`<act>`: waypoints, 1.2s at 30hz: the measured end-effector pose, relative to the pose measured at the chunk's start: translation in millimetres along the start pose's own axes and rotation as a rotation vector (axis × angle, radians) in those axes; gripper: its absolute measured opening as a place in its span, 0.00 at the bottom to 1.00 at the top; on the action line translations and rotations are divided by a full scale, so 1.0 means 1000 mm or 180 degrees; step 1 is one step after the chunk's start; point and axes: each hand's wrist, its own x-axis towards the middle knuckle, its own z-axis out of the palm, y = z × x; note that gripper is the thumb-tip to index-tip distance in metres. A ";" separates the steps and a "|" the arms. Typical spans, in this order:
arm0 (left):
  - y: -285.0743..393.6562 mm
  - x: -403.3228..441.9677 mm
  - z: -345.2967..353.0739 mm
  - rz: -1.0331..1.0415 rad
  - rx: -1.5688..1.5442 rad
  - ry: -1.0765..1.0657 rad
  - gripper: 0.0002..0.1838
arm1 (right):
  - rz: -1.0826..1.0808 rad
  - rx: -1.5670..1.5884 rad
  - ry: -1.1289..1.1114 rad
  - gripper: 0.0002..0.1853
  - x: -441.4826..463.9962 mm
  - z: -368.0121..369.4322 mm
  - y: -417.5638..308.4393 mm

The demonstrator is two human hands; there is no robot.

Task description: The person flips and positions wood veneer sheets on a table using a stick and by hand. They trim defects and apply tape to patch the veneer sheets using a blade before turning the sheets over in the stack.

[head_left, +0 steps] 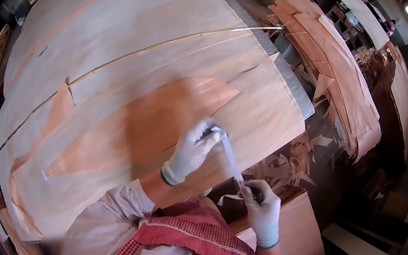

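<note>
My left hand (pixel 191 153), in a white glove with dark fingertips, is closed on the upper end of a strip of white tape (pixel 232 157). The strip stretches taut down to my right hand (pixel 263 213), also gloved and closed on it. A loose tail of the tape curls out beside the right fingers. Whether a roll sits inside the right hand is hidden. Below my left hand lies a large pale veneer sheet (pixel 139 30), with a darker orange veneer piece (pixel 165 109) on top of it.
A long thin stick (pixel 158 45) lies across the sheet. A narrow orange veneer scrap (pixel 61 105) rests at the left. Stacked reddish veneers (pixel 328 56) stand at the upper right, with torn scraps (pixel 287 163) on the floor. A pale board (pixel 360 249) lies lower right.
</note>
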 end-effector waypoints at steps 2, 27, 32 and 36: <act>-0.005 0.032 -0.008 0.0303 0.0257 0.0021 0.06 | 0.0102 0.0179 0.0003 0.07 0.023 -0.001 0.005; -0.126 0.179 -0.012 0.0500 0.4108 0.0270 0.54 | -0.0494 -0.2155 0.0564 0.08 0.244 -0.015 0.127; -0.133 0.182 -0.029 0.0948 0.3269 0.0405 0.40 | -0.0172 0.0461 0.1927 0.09 0.157 -0.105 0.155; -0.068 0.107 -0.024 0.0982 0.2446 -0.0214 0.25 | -0.1017 -0.1110 0.2180 0.12 0.080 -0.122 0.117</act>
